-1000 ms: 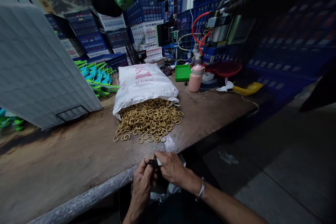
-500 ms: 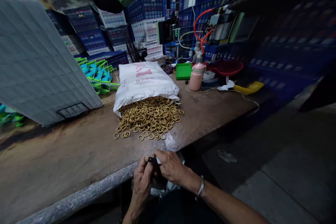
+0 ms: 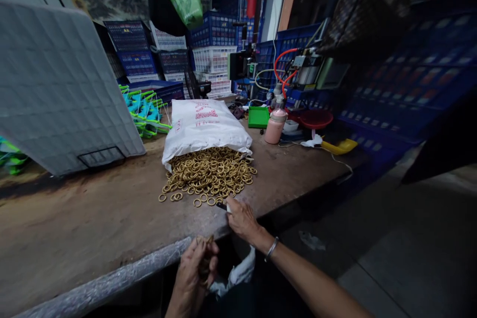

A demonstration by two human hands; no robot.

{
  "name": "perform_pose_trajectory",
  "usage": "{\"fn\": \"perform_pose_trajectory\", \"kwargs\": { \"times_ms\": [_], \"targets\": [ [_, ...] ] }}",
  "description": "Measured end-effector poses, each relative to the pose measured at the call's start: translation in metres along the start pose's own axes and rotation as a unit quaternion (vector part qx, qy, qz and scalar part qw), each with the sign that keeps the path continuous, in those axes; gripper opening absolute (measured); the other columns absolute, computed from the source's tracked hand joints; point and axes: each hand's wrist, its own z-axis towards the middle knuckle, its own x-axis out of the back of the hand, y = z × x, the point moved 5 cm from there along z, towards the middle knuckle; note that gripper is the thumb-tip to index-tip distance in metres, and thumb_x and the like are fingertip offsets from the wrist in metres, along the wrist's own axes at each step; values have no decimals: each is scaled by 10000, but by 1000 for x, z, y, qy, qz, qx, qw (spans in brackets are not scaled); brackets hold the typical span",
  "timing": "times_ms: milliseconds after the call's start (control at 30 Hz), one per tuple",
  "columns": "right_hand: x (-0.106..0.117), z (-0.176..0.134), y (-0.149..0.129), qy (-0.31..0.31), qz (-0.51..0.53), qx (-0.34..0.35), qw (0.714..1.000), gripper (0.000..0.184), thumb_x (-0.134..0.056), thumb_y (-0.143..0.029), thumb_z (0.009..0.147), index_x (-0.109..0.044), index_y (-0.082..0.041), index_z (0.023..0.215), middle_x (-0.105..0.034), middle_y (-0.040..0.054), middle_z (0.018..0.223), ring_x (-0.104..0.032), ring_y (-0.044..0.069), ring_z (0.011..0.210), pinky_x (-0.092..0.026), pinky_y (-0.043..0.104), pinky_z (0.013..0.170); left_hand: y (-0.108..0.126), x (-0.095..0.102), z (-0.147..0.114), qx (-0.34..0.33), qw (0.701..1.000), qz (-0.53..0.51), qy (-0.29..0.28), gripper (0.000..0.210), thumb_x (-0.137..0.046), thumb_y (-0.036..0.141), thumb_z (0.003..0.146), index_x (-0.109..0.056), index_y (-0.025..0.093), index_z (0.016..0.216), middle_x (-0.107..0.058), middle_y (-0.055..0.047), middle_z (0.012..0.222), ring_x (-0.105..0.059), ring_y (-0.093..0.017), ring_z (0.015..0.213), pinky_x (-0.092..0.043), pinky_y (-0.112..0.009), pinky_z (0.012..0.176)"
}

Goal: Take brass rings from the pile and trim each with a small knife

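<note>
My left hand (image 3: 191, 264), at the table's front edge, is closed around a few brass-coloured rings (image 3: 204, 240); the curled fingers hide part of them. In my right hand (image 3: 243, 222) is a small tool with a dark flat blade (image 3: 221, 205) and a pale handle, mostly covered by the fingers. The blade's tip is by the near edge of a heap of loose brass-coloured rings (image 3: 210, 174). These spill from the mouth of a white printed sack (image 3: 204, 126) lying on the table (image 3: 112, 218).
A grey ribbed panel (image 3: 63, 89) stands at the left, before green and blue frames (image 3: 147, 112). Farther back are a green tray (image 3: 258, 117), a pink bottle (image 3: 276, 126), a red dish (image 3: 316, 119) and a yellow scoop (image 3: 340, 146). Stacked crates (image 3: 214, 27) line the back.
My hands have drawn apart. The right one moved forward with the bladed tool to the ring heap; the left one dropped slightly back, and rings now show in its fingers. The view has tilted up.
</note>
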Motion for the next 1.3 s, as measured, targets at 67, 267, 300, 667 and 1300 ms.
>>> {"fn": "perform_pose_trajectory", "kwargs": {
  "times_ms": [67, 267, 300, 667, 1300],
  "targets": [
    [-2, 10, 3, 17, 16, 3, 1000, 233, -384, -95, 750, -468, -181, 949, -599, 45, 843, -539, 147, 750, -296, 232, 622, 2, -2, 4, -7, 1000, -15, -9, 298, -575, 430, 716, -574, 133, 743, -546, 13, 565, -363, -27, 396, -236, -137, 351],
    [-19, 26, 3, 3, -5, -4, 1000, 185, -440, -199, 791, -474, -216, 971, -589, 36, 899, -530, 162, 786, -294, 245, 635, 5, -3, 15, 14, 997, -66, 22, 293, -661, 370, 647, -577, 190, 862, -599, -7, 681, -414, -50, 424, -248, -144, 342],
    [-21, 27, 2, 7, -12, -5, 1000, 181, -430, -194, 796, -477, -219, 969, -589, 35, 897, -529, 163, 779, -291, 249, 636, 5, -3, 17, 19, 996, -79, 25, 327, -673, 361, 635, -579, 195, 900, -594, -6, 674, -421, -54, 429, -255, -144, 344],
    [-13, 36, 18, 28, 173, -18, 984, 119, -431, -183, 781, -520, -207, 856, -578, -6, 689, -518, 121, 626, -300, 213, 568, 11, 9, 53, 11, 992, -122, 23, 155, -657, 260, 678, -599, 116, 683, -594, -43, 694, -506, -79, 573, -293, -130, 363],
    [-3, 15, 2, -40, 440, -4, 897, 216, -425, -327, 815, -489, -167, 684, -451, -51, 583, -412, 79, 568, -319, 179, 534, 33, -16, 65, -228, 929, 264, 122, 146, -623, 318, 677, -644, 174, 685, -610, -12, 643, -537, -138, 622, -416, -200, 584]
  ]
}}
